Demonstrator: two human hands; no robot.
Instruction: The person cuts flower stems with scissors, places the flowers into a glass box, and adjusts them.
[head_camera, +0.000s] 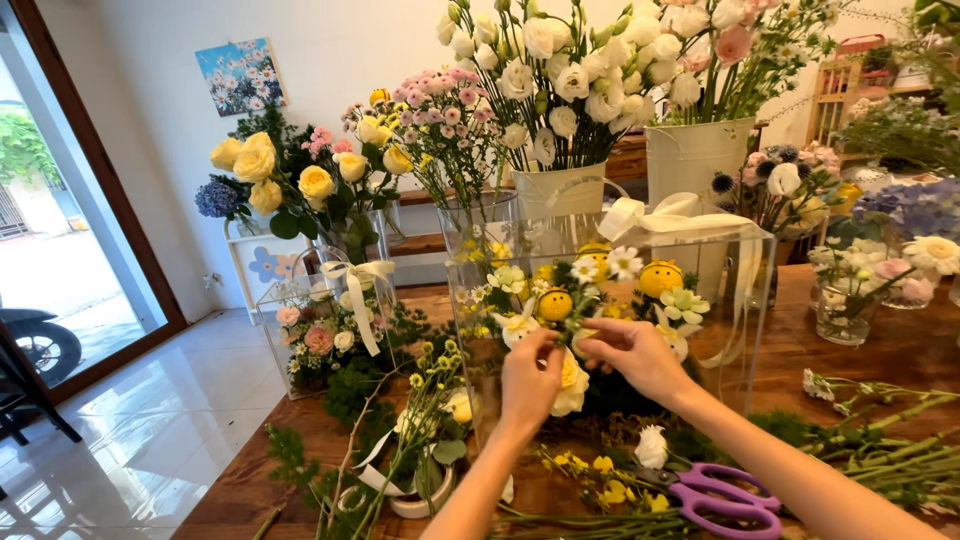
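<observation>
A clear square gift box (610, 300) with a cream ribbon bow stood at centre. A smaller clear box (325, 325), ribboned too, sat at its nine o'clock.

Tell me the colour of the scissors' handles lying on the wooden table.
Purple, clearest in the head view: scissors.

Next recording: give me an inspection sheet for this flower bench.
Surface: brown wooden table, strewn with cut stems.
Job's things: clear plastic box with white ribbon bow, holding a yellow and white flower arrangement.
Clutter: purple-handled scissors, white ribbon roll, smaller clear flower box.
Grippers: left hand and right hand both pinch flowers in the arrangement.
Cables: nothing seen.
Surroundings: white metal buckets of white roses, glass door.
</observation>
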